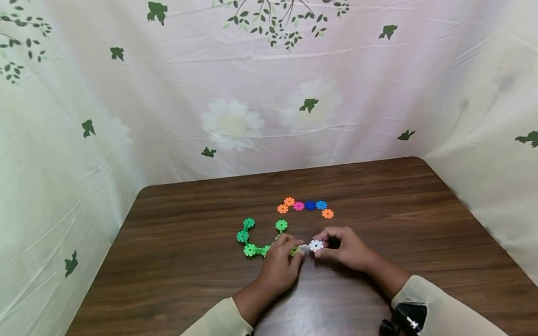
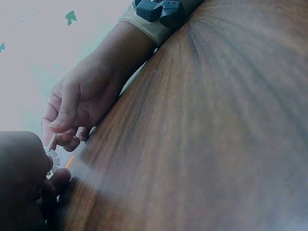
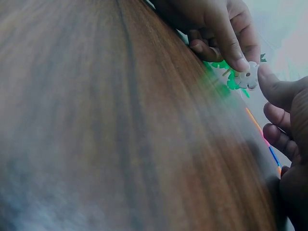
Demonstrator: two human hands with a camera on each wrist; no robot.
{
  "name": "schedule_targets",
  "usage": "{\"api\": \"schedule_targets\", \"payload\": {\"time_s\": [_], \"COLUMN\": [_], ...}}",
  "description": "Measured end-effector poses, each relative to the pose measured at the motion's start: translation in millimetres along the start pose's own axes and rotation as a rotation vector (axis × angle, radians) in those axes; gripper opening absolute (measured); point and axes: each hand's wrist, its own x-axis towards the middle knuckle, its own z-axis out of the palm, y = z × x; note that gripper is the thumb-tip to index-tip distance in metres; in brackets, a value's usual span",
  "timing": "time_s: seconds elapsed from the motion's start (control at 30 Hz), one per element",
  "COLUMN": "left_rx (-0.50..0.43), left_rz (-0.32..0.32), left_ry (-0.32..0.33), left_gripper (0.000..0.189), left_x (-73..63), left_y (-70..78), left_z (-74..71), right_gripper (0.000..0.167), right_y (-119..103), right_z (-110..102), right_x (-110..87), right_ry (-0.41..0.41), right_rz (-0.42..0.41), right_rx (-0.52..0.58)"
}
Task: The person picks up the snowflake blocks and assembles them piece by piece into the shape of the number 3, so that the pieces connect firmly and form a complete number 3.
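In the head view, a chain of green flower-shaped interlocking discs (image 1: 250, 250) curves over the table, partly hidden by my left hand (image 1: 279, 263). That hand's thumb and fingers pinch the chain's right end, where a yellow-green disc (image 1: 294, 250) and a whitish one show. My right hand (image 1: 350, 250) pinches a white notched disc (image 1: 316, 245) between thumb and fingertips, at the end of the chain. From the right wrist, a white disc (image 3: 247, 77) appears between the fingertips of both hands, with green discs (image 3: 233, 81) behind it.
Beyond the hands lies a row of loose discs: orange (image 1: 289, 201), pink (image 1: 298, 206), dark blue (image 1: 309, 205) and light blue (image 1: 321, 205). Another orange disc (image 1: 328, 214) sits nearer my right hand. The brown wooden table (image 1: 189, 297) meets a printed cloth (image 1: 267, 152) at its far edge.
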Motion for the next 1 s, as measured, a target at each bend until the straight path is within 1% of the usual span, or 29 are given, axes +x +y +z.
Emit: {"api": "schedule_targets", "payload": {"time_s": [0.17,0.27,0.3,0.37,0.43,0.53,0.57,0.7,0.77,0.83,1.0], "left_rx": [-0.025,-0.051,-0.051,-0.056,-0.057,-0.051,-0.049,-0.044,-0.050,-0.061,-0.066], "left_rz": [0.034,0.085,0.113,0.132,0.114,0.087,0.085,0.112,0.101,0.076,0.052], "left_ry": [0.018,0.051,0.065,0.069,0.057,0.032,0.032,0.048,0.037,0.018,0.004], "left_gripper": [0.020,0.019,0.019,0.019,0.018,0.018,0.018,0.016,0.016,0.017,0.017], "left_x": [0.4,0.3,0.7,0.5,0.5,0.1,0.1,-0.9,-1.1,-0.8,0.0], "left_y": [-1.5,-7.9,-12.4,-13.4,-11.3,-2.9,-2.2,-5.1,-4.9,-3.3,-1.2], "left_z": [0.2,4.4,7.2,7.4,6.2,0.2,-0.2,1.2,1.0,0.2,-0.1], "right_gripper": [0.013,0.014,0.015,0.015,0.015,0.015,0.015,0.015,0.015,0.014,0.014], "right_y": [-0.3,-0.4,-0.4,-0.2,-0.9,0.3,0.5,1.0,0.9,0.7,0.6], "right_z": [-0.4,0.2,0.4,0.8,1.3,0.9,0.9,0.9,1.3,1.4,1.3], "right_x": [0.4,0.7,0.7,0.6,1.1,1.6,1.8,1.4,1.1,1.2,1.5], "right_ry": [0.003,0.008,0.008,0.004,0.007,0.009,0.012,0.014,0.014,0.015,0.021], "right_rz": [0.015,0.028,0.032,0.032,0.043,0.049,0.054,0.054,0.057,0.059,0.065], "right_rx": [-0.005,-0.011,-0.010,-0.008,-0.005,-0.007,-0.008,-0.004,0.000,0.007,0.010]}}
